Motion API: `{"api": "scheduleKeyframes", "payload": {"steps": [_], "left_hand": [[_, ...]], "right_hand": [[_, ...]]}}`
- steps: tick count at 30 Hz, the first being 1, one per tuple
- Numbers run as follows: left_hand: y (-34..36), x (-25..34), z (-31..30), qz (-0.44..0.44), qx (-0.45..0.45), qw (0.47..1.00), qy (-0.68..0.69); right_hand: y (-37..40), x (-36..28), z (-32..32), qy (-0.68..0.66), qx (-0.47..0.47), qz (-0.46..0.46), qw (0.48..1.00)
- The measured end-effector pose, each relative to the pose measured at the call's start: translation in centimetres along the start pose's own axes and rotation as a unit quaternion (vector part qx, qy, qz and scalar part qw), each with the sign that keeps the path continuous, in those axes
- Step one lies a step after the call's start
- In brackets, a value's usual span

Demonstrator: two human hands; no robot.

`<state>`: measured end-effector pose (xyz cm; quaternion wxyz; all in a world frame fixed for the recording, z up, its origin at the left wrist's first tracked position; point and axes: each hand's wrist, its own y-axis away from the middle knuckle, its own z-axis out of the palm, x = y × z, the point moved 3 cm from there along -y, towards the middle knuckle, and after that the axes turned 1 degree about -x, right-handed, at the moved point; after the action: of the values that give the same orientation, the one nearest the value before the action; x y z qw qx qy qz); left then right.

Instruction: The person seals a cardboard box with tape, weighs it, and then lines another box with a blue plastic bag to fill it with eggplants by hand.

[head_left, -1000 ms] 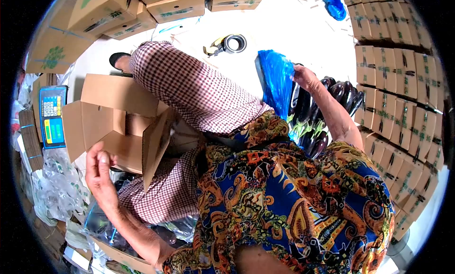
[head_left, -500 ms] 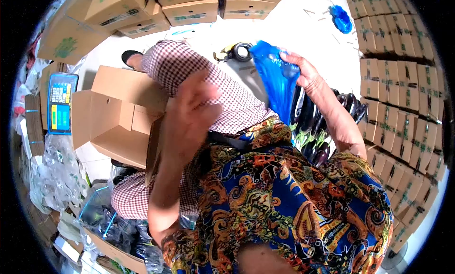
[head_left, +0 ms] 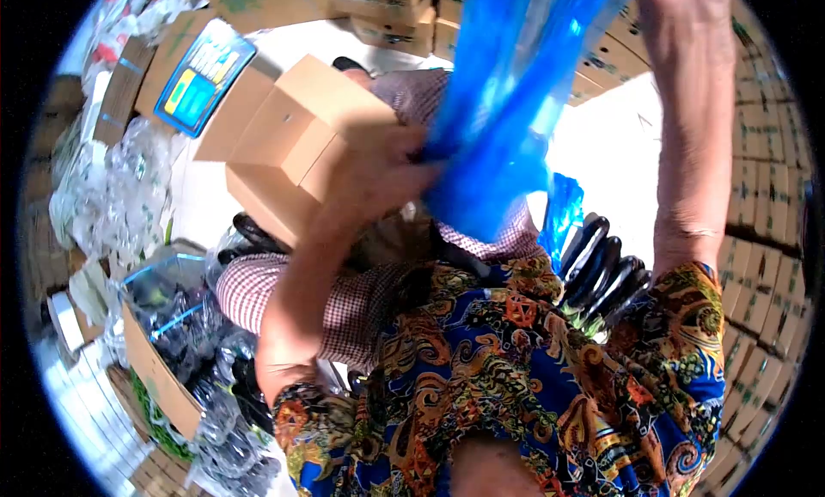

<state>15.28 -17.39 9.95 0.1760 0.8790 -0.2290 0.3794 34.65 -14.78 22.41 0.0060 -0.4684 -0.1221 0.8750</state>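
Note:
A blue plastic bag (head_left: 503, 119) hangs stretched out in front of my body. My right hand (head_left: 687, 3), raised at the top edge, is partly cut off and holds the bag's upper end. Lower down, my left hand (head_left: 391, 166) is closed on the bag's left side, its fingers blurred and partly behind the plastic. Beside my left forearm stands an open cardboard box (head_left: 279, 149) with raised flaps. Several dark eggplants (head_left: 601, 269) lie on the floor to the right of my lap, with another blue plastic piece (head_left: 563, 209) next to them.
A blue scale display (head_left: 196, 85) sits at the upper left. Clear plastic bags (head_left: 129, 188) and an open box of bagged dark produce (head_left: 163, 368) are on the left. Stacked cartons (head_left: 760, 205) line the right side, with more boxes (head_left: 387, 12) at the top.
My right hand has gone up with the blue bag, which is now spread out higher. My left hand has moved to the bag and taken hold of it. The view has turned.

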Motion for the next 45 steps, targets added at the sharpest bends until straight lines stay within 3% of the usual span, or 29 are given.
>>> {"api": "scheduleKeyframes", "payload": {"steps": [2,3,4,7,9,11,13,14,16,19,20,21,22,23,25,28,31,34,37,41,42,45], "left_hand": [[0.7,-3.6,-5.7,-0.102,-0.018,0.99,0.096],[1.4,-6.3,-7.8,-0.078,0.093,0.966,0.227],[2.4,-6.2,-10.2,-0.057,0.158,0.954,0.248],[4.2,-13.1,-13.7,-0.11,0.169,0.958,0.205],[5.1,-18.1,-12.2,-0.014,0.2,0.951,0.234],[5.6,-18.0,-11.9,-0.044,0.146,0.988,-0.023],[4.1,-20.4,-11.9,-0.166,0.124,0.974,-0.096],[3.5,-21.0,-12.4,-0.175,0.152,0.968,-0.097],[2.8,-21.1,-13.4,-0.192,0.206,0.954,-0.101],[1.8,-20.4,-15.2,-0.078,0.242,0.958,-0.135],[1.6,-19.3,-15.2,-0.096,0.179,0.977,-0.064],[1.8,-16.7,-15.3,-0.066,0.152,0.986,-0.014],[2.1,-13.5,-15.4,-0.092,0.137,0.984,0.064],[1.9,-12.5,-15.0,-0.071,0.119,0.961,0.239],[1.6,-9.5,-15.2,0.029,0.09,0.921,0.379],[-0.2,-8.6,-14.7,0.091,0.049,0.889,0.445],[-0.8,-6.1,-14.6,0.181,-0.004,0.832,0.524],[0.7,-4.0,-15.3,0.173,0.016,0.821,0.544],[0.3,-6.9,-15.3,0.109,0.102,0.789,0.596],[0.8,-6.6,-12.0,0.111,-0.013,0.734,0.669],[0.7,-7.4,-10.3,0.049,-0.013,0.731,0.68],[-0.1,-7.2,-8.5,0.044,-0.052,0.748,0.661]], "right_hand": [[-1.6,0.2,1.1,-0.011,-0.028,-0.009,1.0],[-2.4,0.2,1.6,-0.019,-0.04,-0.013,0.999],[-3.2,0.3,1.9,-0.022,-0.049,-0.017,0.998],[-5.7,0.6,3.2,-0.042,-0.082,-0.025,0.995],[-7.0,0.9,4.0,-0.048,-0.098,-0.029,0.994],[-8.3,1.5,5.0,-0.053,-0.117,-0.028,0.991],[-9.2,2.5,6.0,-0.052,-0.136,-0.023,0.989],[-9.1,3.0,6.4,-0.02,-0.106,-0.038,0.993],[-8.1,3.6,8.0,0.037,-0.079,-0.056,0.995],[-6.4,4.9,9.7,0.123,-0.068,-0.058,0.988],[-6.3,5.9,9.5,0.154,-0.051,-0.055,0.985],[-7.0,7.9,7.4,0.131,-0.092,-0.026,0.987],[-6.4,9.2,7.5,0.102,-0.127,0.018,0.986],[-5.8,10.3,7.7,0.067,-0.145,0.062,0.985],[-5.0,12.0,8.0,-0.01,-0.168,0.138,0.976],[-3.9,12.0,9.4,-0.122,-0.173,0.193,0.958],[-3.7,11.8,9.4,-0.096,-0.145,0.184,0.967],[-3.0,11.7,8.3,-0.065,-0.106,0.171,0.977],[-2.5,11.5,7.5,-0.087,-0.093,0.178,0.976],[-2.6,11.8,8.5,-0.14,-0.098,0.184,0.968],[-2.6,12.1,8.7,-0.159,-0.102,0.19,0.963],[-2.8,11.7,9.2,-0.164,-0.1,0.174,0.966]]}}
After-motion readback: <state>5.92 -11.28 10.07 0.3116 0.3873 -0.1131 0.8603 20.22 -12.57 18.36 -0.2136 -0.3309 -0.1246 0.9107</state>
